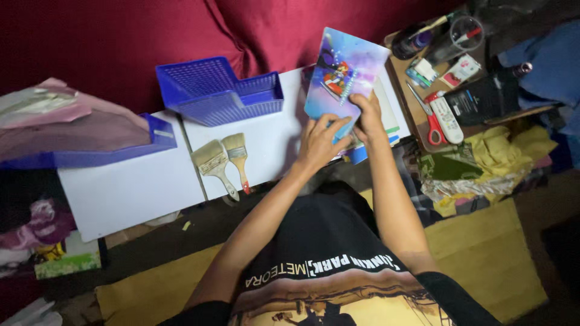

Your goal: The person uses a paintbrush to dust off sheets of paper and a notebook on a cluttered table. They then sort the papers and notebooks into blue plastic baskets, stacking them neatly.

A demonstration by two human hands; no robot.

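Behind the brushes (222, 162), blue basket (217, 90).

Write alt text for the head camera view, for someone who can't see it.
Seen from above, a person's left hand and right hand hold up a glossy blue-and-purple illustrated booklet over a white tabletop. Two wooden-handled paintbrushes lie to the left, near a blue plastic mesh tray. Red-handled scissors lie on a cluttered brown board to the right.

Your view is dim and warm: light falls brightest on the white board (133, 187) at nine o'clock, while corners at four and seven o'clock sink into soft, murky shadow.
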